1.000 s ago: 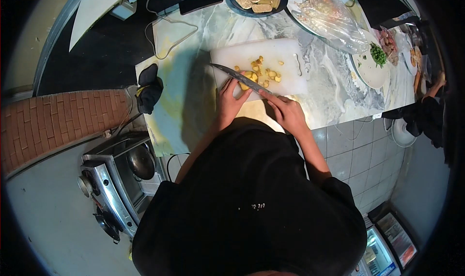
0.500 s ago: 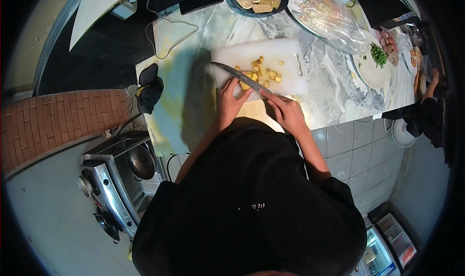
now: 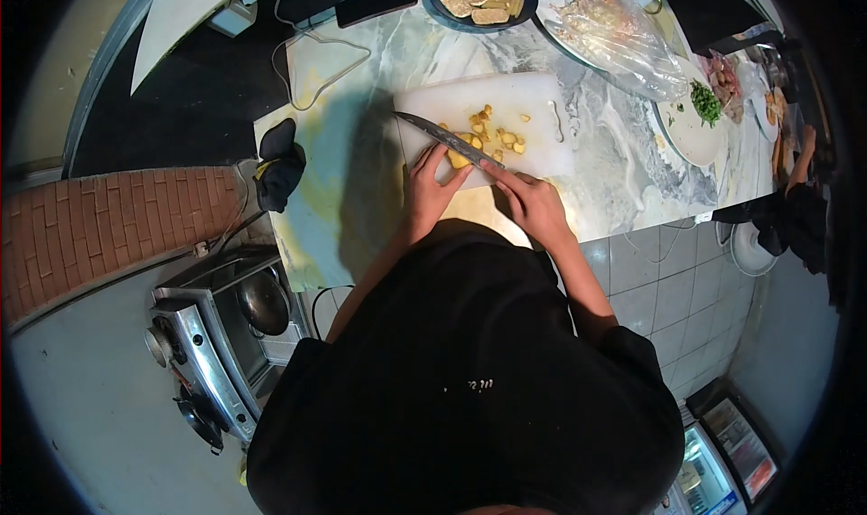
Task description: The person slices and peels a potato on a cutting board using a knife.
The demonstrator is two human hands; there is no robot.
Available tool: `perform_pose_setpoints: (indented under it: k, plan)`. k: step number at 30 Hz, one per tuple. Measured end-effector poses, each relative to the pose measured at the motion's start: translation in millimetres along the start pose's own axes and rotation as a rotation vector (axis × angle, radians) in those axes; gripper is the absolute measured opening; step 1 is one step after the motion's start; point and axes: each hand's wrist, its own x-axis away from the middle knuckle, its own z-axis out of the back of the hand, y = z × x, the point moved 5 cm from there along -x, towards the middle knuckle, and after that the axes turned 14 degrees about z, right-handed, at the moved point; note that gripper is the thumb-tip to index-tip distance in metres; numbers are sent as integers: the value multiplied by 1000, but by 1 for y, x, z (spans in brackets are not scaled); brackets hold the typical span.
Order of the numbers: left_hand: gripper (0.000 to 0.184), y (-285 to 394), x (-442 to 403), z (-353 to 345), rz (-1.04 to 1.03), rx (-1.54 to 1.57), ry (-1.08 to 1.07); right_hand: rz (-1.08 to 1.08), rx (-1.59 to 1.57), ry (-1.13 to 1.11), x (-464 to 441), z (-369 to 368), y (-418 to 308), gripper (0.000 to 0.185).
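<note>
A white cutting board (image 3: 433,97) lies on the marbled counter, with chopped yellow pieces that look like ginger (image 3: 508,141) scattered over it. My right hand (image 3: 540,210) grips the handle of a long dark-bladed knife (image 3: 424,126), and the blade points to the upper left across the board. Close under the blade, my left hand (image 3: 428,194) has its fingers closed at the near edge of the board, against a larger ginger piece (image 3: 458,159). The blade partly covers that piece, and the left fingertips are partly hidden by the knife.
At the back are a dark plate of breaded slices (image 3: 488,14) and a plastic bag (image 3: 623,45) over a large plate. To the right, a pale plate (image 3: 691,140) bears chopped greens (image 3: 704,102). A black cloth-like object (image 3: 280,172) hangs at the counter's left edge. Another person's arm (image 3: 802,158) shows far right.
The knife has shifted very slightly, its tip a little farther up. Both hands stay in nearly the same place, and the pieces on the board look the same.
</note>
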Motion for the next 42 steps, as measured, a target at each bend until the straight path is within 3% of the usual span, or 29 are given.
perform_pose_setpoints:
  k: [8, 19, 26, 29, 33, 38, 42]
  plan:
    - [52, -16, 1, -5, 59, 3, 4, -7, 9, -38, -7, -3, 5, 44]
    - [54, -17, 3, -5, 91, -4, 25, 158, 28, 81, -27, -7, 10, 50]
    - [56, -19, 3, -6, 67, -5, 10, 46, -14, -13, -31, -8, 12, 44]
    - [57, -7, 1, -4, -30, 14, 5, 171, 5, 135, -39, -6, 17, 47]
    - [57, -6, 1, -2, 13, 36, -19, 72, 19, 94, -48, -1, 25, 41]
    - [58, -5, -1, -3, 34, 8, -19, -218, 11, 66, -40, 14, 26, 37]
    - [58, -1, -1, 0, 3, -24, -4, -244, 63, 108, -30, 18, 21, 40]
